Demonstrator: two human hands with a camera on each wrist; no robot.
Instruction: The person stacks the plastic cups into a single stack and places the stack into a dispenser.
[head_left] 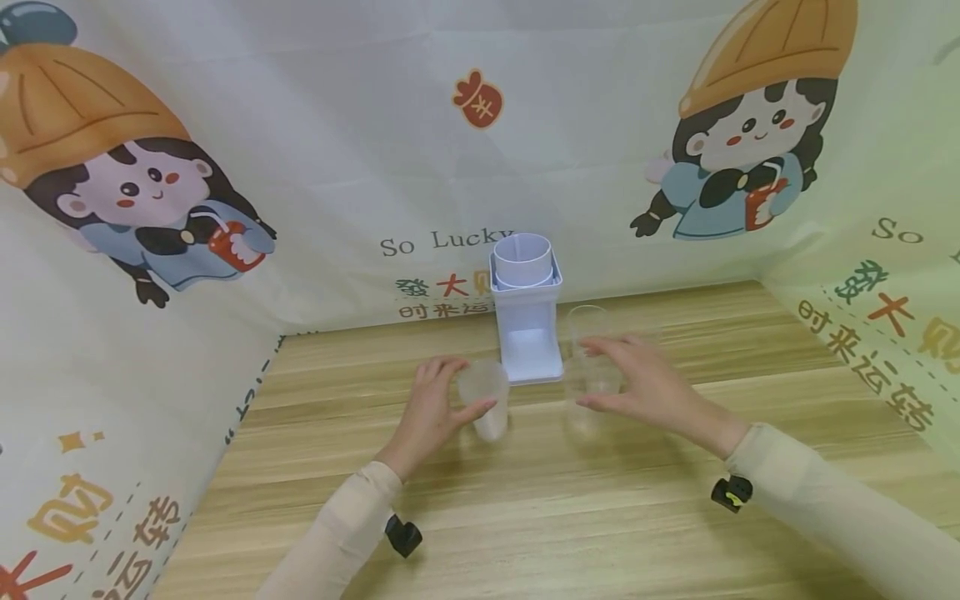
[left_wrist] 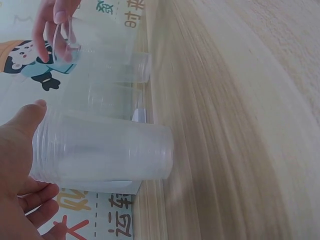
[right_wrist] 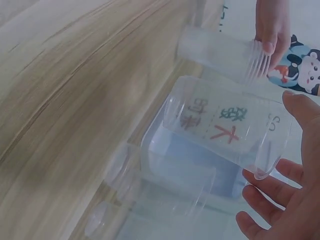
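Head view: thin plastic over the desk [head_left: 525, 517].
Left hand [head_left: 431, 408]: half-curled, grips stack [head_left: 491, 421] before the stand [head_left: 528, 308]; overtight, it could buckle.
Right hand [head_left: 645, 387]: half-curled, holds cup [right_wrist: 225, 130] by its rim; drifting, it could topple nearby cups [right_wrist: 170, 182].

The head view is bright and even, with soft light that seems to fall from above. The cloth [head_left: 360, 100] looks cool grey at 10 o'clock and yellow-green at 3. A pale sheen lies on the table [head_left: 555, 533] near 6 o'clock; a blurry shadow spreads beneath the right arm [head_left: 817, 492] at 4. The prints stretch toward the edges. The right cup [right_wrist: 225, 125] is so clear in the head view that its outline nearly dissolves. Both wrist views are dimmer and hazy, low in contrast. In the left one, the table washes out toward 2 o'clock; the left hand [left_wrist: 17, 165] sits shaded at 8.
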